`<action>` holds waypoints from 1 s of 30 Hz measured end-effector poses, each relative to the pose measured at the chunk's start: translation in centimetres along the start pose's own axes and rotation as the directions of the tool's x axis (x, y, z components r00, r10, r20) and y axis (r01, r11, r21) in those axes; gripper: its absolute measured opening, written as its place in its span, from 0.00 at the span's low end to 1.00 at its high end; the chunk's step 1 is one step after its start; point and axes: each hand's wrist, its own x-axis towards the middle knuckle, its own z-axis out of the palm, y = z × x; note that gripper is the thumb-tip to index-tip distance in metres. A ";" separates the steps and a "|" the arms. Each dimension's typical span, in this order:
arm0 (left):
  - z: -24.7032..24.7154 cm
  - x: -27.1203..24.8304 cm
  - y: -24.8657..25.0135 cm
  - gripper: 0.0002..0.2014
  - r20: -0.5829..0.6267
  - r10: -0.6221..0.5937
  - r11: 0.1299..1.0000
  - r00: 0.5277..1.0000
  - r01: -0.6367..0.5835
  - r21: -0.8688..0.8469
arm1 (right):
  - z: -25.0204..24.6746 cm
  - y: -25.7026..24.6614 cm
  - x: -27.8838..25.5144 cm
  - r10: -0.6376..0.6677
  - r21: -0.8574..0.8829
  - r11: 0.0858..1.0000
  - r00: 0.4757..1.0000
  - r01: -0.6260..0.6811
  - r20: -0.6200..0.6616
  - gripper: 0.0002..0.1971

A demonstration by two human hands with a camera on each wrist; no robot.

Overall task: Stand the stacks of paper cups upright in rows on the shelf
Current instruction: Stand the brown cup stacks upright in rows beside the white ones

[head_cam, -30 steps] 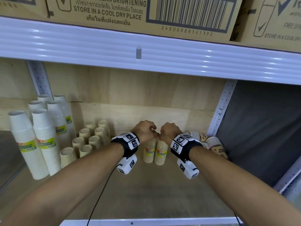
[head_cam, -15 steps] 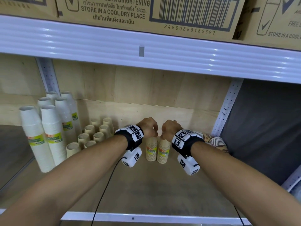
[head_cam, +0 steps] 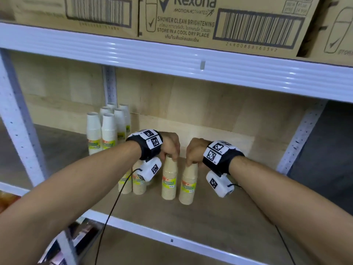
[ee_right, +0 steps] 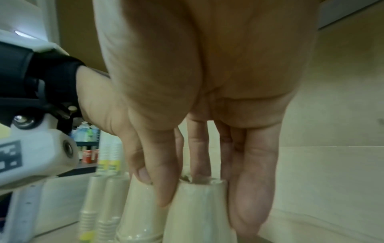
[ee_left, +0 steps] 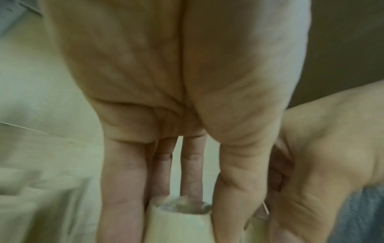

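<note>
Both hands, left hand (head_cam: 170, 145) and right hand (head_cam: 194, 152), are each gripping the top of a tan paper-cup stack (head_cam: 169, 180) (head_cam: 188, 184), standing them beside upright tan stacks (head_cam: 139, 183); tall white stacks (head_cam: 108, 129) are already standing in rows on the wooden shelf (head_cam: 219, 222).

A white metal shelving unit (head_cam: 191, 60) with ribbed horizontal beams and perforated uprights is seen. The shelf board (head_cam: 219, 217) is of pale wood-grain laminate, and a matching light wooden back panel (head_cam: 200, 104) is fitted behind it. Brown corrugated cardboard cartons (head_cam: 191, 22), printed with barcodes and "Rexona" lettering, are stored on the upper level. A dark grey wall surface (head_cam: 324, 142) is visible to the right of the unit. Glare from overhead lighting is recorded along the upper beam.
</note>
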 end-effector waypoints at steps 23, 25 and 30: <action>-1.0 -8.8 -13.3 0.17 -0.008 -0.205 0.979 0.979 0.205 0.001 | 4.5 -14.7 -0.7 -0.298 0.073 0.954 0.951 0.292 0.088 0.17; -0.7 -8.6 -13.8 0.17 -0.016 -0.196 0.981 0.980 0.196 -0.003 | 4.8 -15.0 -0.7 -0.308 0.034 0.951 0.948 0.307 0.083 0.19; -0.6 -8.4 -14.4 0.17 -0.030 -0.174 0.985 0.984 0.174 -0.017 | 5.0 -15.4 -0.2 -0.295 0.064 0.955 0.952 0.290 0.082 0.20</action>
